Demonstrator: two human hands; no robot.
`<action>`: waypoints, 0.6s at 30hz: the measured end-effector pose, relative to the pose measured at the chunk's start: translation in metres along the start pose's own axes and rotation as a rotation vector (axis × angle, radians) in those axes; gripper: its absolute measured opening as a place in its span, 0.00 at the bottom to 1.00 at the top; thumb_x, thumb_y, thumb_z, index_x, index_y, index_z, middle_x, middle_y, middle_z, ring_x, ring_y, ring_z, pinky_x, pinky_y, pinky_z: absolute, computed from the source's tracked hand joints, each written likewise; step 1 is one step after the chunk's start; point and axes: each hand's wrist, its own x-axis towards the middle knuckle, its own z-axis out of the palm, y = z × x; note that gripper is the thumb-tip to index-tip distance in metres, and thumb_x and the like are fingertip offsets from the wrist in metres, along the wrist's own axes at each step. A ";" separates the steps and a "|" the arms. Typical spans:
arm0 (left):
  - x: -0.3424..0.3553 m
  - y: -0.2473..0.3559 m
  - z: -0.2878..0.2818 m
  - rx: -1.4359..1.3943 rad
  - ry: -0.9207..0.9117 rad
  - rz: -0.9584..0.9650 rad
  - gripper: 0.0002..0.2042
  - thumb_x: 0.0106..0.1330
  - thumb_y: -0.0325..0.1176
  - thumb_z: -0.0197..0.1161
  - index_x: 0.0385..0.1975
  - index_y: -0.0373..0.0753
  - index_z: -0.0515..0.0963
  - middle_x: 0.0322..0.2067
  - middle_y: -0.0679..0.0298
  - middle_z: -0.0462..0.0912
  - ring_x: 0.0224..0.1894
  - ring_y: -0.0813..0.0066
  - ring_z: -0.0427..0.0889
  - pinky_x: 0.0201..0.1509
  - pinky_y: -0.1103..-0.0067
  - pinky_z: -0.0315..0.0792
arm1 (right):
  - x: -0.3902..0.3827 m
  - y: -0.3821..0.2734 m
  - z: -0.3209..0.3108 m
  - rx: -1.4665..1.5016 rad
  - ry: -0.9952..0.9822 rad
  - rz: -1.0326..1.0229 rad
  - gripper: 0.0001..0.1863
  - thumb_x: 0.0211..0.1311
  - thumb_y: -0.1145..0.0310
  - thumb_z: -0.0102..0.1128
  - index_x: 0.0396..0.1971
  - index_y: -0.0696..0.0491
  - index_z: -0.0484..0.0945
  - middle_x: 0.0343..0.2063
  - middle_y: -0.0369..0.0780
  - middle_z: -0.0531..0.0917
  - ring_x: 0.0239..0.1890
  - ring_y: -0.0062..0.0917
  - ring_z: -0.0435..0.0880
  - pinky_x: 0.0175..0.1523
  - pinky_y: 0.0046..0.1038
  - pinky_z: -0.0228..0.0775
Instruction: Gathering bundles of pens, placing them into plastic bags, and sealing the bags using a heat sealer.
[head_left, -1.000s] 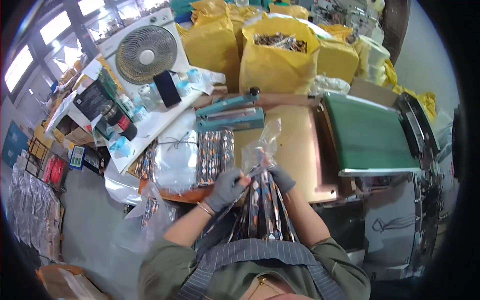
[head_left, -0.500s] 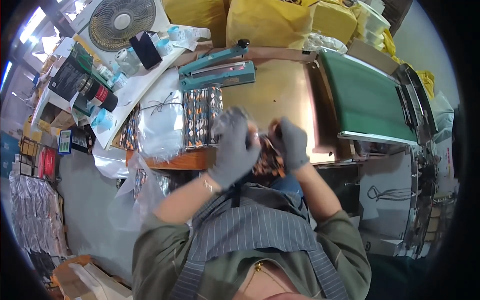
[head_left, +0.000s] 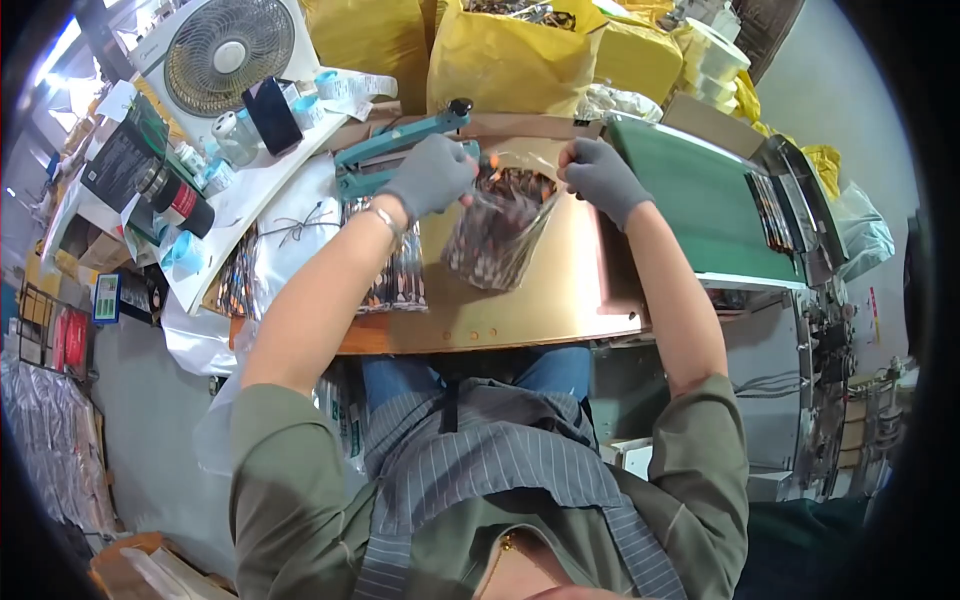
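Observation:
A clear plastic bag [head_left: 500, 230] of patterned pieces in dark, orange and white lies on the tan tabletop [head_left: 490, 320], its upper end raised between my hands. My left hand [head_left: 433, 175], in a grey fingerless glove, pinches the bag's upper left beside a teal heat sealer [head_left: 365, 155]. My right hand [head_left: 600, 178], gloved likewise, pinches the bag's upper right corner near a green conveyor [head_left: 700, 200]. Stacks of patterned pieces [head_left: 398, 270] and a pile of clear bags [head_left: 290, 260] lie left of the held bag, partly behind my left forearm.
A white side table [head_left: 245, 195] at left holds a thermos [head_left: 177, 199], a phone [head_left: 272, 116], rolls and cans. A fan [head_left: 228, 58] and big yellow sacks [head_left: 510, 75] stand behind. Dark flat pieces [head_left: 770, 210] stand along the conveyor's right end.
My hands have moved up and forward from my lap with the bag of patterned pieces, now spread further apart, and the bag now rests on the tabletop. My view has shifted too.

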 end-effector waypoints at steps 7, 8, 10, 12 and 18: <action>-0.018 0.012 -0.019 -0.191 -0.051 0.017 0.12 0.63 0.32 0.53 0.37 0.30 0.78 0.20 0.66 0.78 0.19 0.82 0.77 0.24 0.83 0.70 | -0.013 -0.008 -0.016 0.118 -0.225 0.156 0.04 0.53 0.73 0.57 0.26 0.56 0.72 0.21 0.33 0.74 0.26 0.14 0.72 0.32 0.16 0.64; -0.022 0.017 -0.021 -0.124 -0.146 0.001 0.13 0.63 0.31 0.52 0.39 0.30 0.78 0.19 0.66 0.78 0.19 0.82 0.78 0.24 0.83 0.70 | -0.017 -0.008 -0.021 0.115 -0.186 0.130 0.05 0.52 0.73 0.59 0.26 0.56 0.72 0.21 0.33 0.74 0.25 0.14 0.72 0.32 0.17 0.65; -0.027 0.015 -0.019 -0.104 -0.101 0.136 0.14 0.63 0.30 0.50 0.42 0.29 0.77 0.19 0.65 0.79 0.20 0.82 0.78 0.24 0.83 0.70 | -0.023 -0.012 -0.028 0.161 -0.043 0.013 0.05 0.52 0.73 0.59 0.26 0.56 0.72 0.21 0.33 0.73 0.24 0.15 0.72 0.31 0.17 0.66; -0.019 0.007 -0.016 -0.086 -0.115 0.120 0.14 0.63 0.30 0.50 0.43 0.29 0.77 0.20 0.64 0.79 0.20 0.82 0.78 0.24 0.83 0.70 | -0.021 -0.012 -0.030 0.130 0.047 -0.170 0.06 0.53 0.72 0.59 0.27 0.58 0.73 0.22 0.34 0.76 0.25 0.15 0.75 0.32 0.18 0.69; -0.041 0.038 -0.035 -0.332 -0.178 -0.037 0.14 0.65 0.33 0.51 0.43 0.31 0.77 0.23 0.64 0.80 0.21 0.84 0.78 0.23 0.87 0.70 | -0.033 -0.051 -0.046 0.090 -0.104 0.017 0.18 0.55 0.65 0.62 0.40 0.61 0.72 0.32 0.41 0.79 0.37 0.25 0.79 0.45 0.26 0.71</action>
